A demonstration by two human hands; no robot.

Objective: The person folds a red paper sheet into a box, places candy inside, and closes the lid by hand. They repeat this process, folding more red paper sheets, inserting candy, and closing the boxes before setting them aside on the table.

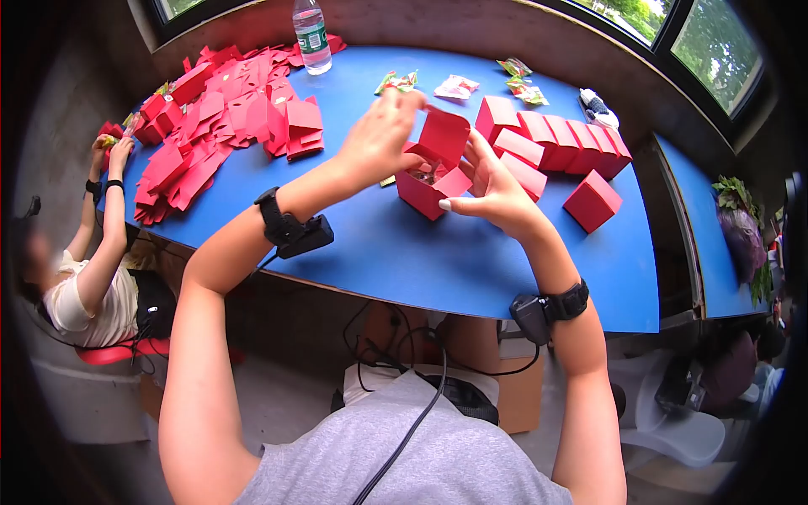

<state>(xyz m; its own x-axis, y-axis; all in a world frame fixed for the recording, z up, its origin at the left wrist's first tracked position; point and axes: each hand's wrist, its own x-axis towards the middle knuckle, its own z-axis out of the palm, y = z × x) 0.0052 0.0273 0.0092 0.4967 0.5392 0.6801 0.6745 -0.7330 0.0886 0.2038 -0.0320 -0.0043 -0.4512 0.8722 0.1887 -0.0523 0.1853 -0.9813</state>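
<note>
A red cardboard box with its lid flap raised is held just above the blue table's near side. My right hand grips it from the right, thumb at the front side flap and fingers behind. Small wrapped-looking contents show inside, too small to name. My left hand is at the box's left, its thumb by the rim and its fingers apart beside the raised lid. Whether the left fingertips touch the lid, I cannot tell. One closed red box sits to the right of my right hand.
Several closed red boxes stand in rows at the right. Flat red cartons are heaped at the left, beside a water bottle. Small snack packets lie along the back. Another person works at the left end of the blue table.
</note>
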